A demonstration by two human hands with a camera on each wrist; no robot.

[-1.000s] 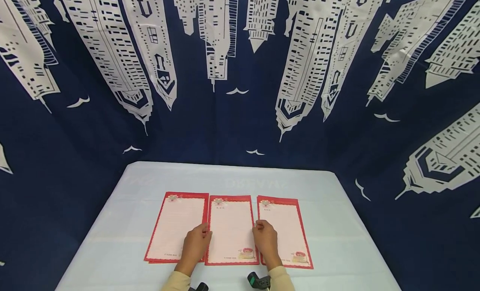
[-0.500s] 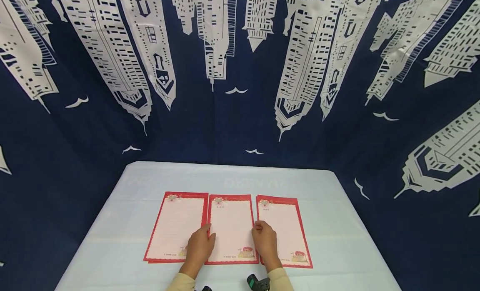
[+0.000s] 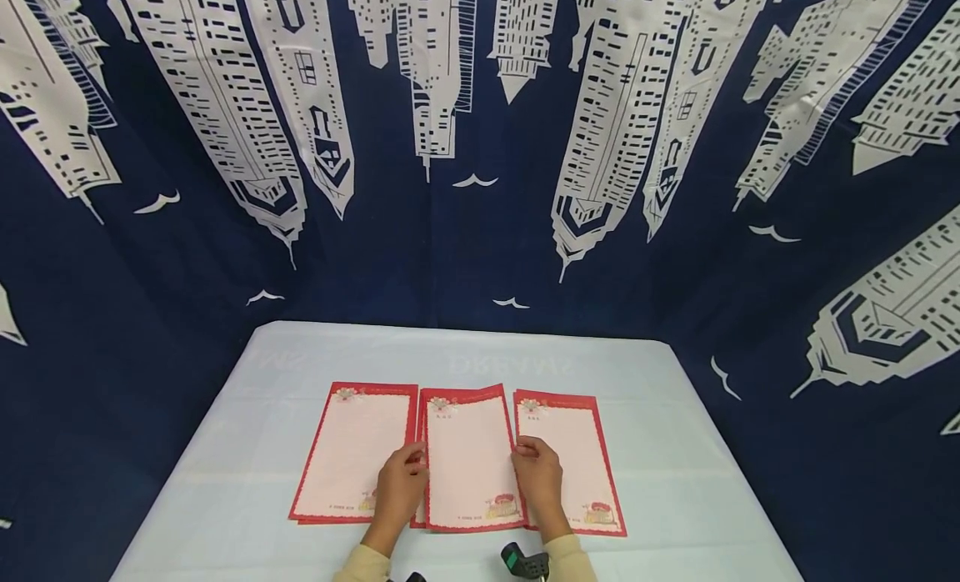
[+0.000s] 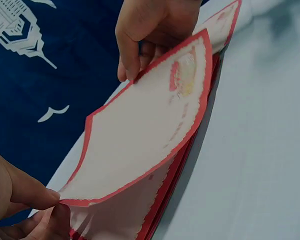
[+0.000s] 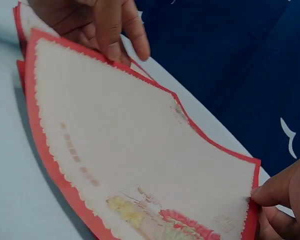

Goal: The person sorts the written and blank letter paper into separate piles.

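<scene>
A sheet of red-bordered letter paper [image 3: 468, 457], with a flower print at its top and a cake-like print at its lower right, bows up between both hands. My left hand [image 3: 401, 486] pinches its left edge between thumb and fingertips. On the opposite edge my right hand [image 3: 538, 482] holds it, thumb and finger at the red border in the right wrist view. Beneath it lies another matching sheet [image 4: 122, 200], mostly covered. Similar papers flank it: a left stack [image 3: 352, 449] partly under my left wrist and a right stack [image 3: 577, 449] partly behind my right hand.
All the papers lie on a white-covered table [image 3: 675, 482]. Beyond it hangs a dark blue cloth [image 3: 487, 257] printed with white buildings and birds. A black device [image 3: 525, 561] sits at my right wrist.
The middle top sheet has come up off the one below and shifted slightly right, its surface now curved. My left fingers have closed on its edge; my right hand moved slightly right.
</scene>
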